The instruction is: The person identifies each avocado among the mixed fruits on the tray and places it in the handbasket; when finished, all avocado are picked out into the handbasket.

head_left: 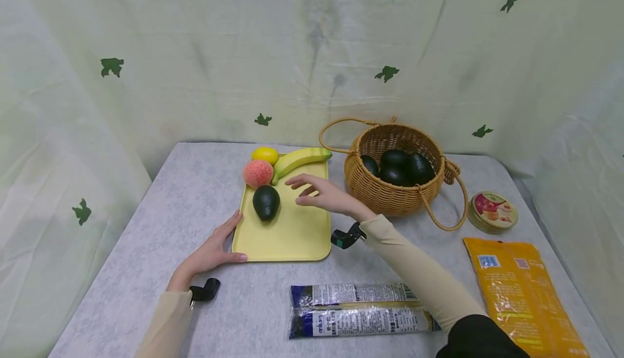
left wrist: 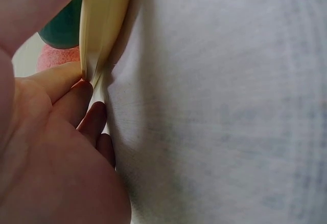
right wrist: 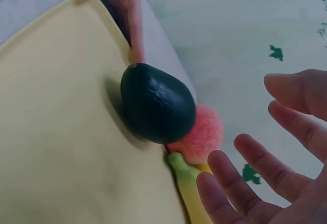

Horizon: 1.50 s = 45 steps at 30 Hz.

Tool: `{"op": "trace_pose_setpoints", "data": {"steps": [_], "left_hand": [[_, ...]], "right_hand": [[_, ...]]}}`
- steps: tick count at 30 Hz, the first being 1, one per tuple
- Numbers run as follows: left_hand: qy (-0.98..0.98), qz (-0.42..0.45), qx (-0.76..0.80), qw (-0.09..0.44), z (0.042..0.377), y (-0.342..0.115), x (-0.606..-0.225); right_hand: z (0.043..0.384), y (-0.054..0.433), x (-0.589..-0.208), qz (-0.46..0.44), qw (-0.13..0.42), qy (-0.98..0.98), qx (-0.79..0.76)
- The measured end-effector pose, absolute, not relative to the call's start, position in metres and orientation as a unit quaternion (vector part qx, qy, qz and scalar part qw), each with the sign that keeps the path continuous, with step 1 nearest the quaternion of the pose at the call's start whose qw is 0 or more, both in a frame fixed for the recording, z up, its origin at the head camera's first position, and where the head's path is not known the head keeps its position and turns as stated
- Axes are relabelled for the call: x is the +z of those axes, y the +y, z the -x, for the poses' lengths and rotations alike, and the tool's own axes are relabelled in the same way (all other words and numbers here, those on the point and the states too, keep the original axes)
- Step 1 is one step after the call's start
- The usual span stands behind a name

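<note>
A dark green avocado [head_left: 266,203] lies on the left part of a yellow tray [head_left: 297,239]. Behind it are a pink peach-like fruit [head_left: 258,174], a yellow lemon [head_left: 265,155] and a banana [head_left: 299,162]. My left hand [head_left: 209,252] rests at the tray's near left corner, thumb on the front rim and fingers against the left side. Over the tray, right of the avocado, my right hand [head_left: 324,194] hovers with spread fingers and holds nothing. In the right wrist view the avocado [right wrist: 158,104] stands apart from those fingers [right wrist: 273,175].
A wicker basket [head_left: 380,198] with several avocados [head_left: 396,168] stands right of the tray, its handles hanging outward. Farther right are a round tin [head_left: 493,212] and an orange packet [head_left: 531,298]. A long printed plastic packet [head_left: 363,312] lies in front, partly under the right forearm.
</note>
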<state>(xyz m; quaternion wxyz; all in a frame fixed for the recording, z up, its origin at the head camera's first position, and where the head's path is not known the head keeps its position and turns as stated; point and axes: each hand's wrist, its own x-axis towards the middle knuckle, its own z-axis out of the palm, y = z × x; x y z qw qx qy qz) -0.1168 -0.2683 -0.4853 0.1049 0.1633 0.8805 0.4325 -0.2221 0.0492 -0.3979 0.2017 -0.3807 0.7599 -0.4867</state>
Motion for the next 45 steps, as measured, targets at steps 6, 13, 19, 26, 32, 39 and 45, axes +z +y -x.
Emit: {"op": "trace_pose_setpoints", "data": {"steps": [6, 13, 19, 26, 32, 39, 45], "left_hand": [[0.884, -0.151, 0.427, 0.119, 0.119, -0.269, -0.485], [0.884, -0.142, 0.428, 0.126, 0.118, -0.27, -0.484], [0.883, -0.141, 0.43, 0.128, 0.118, -0.271, -0.485], [0.882, -0.141, 0.431, 0.129, 0.118, -0.271, -0.485], [0.881, -0.139, 0.432, 0.131, 0.117, -0.27, -0.485], [0.88, -0.144, 0.434, 0.127, 0.118, -0.27, -0.487], [0.883, -0.143, 0.43, 0.126, 0.118, -0.27, -0.488]], "right_hand": [[0.229, 0.025, -0.413, 0.4, 0.191, 0.753, -0.487], [0.234, -0.004, -0.424, 0.404, 0.199, 0.769, -0.453], [0.237, -0.021, -0.432, 0.379, 0.198, 0.812, -0.396], [0.236, -0.034, -0.439, 0.332, 0.201, 0.839, -0.381], [0.23, -0.043, -0.442, 0.308, 0.192, 0.846, -0.391], [0.229, -0.037, -0.437, 0.3, 0.179, 0.837, -0.422], [0.234, -0.015, -0.415, 0.331, 0.183, 0.782, -0.495]]}}
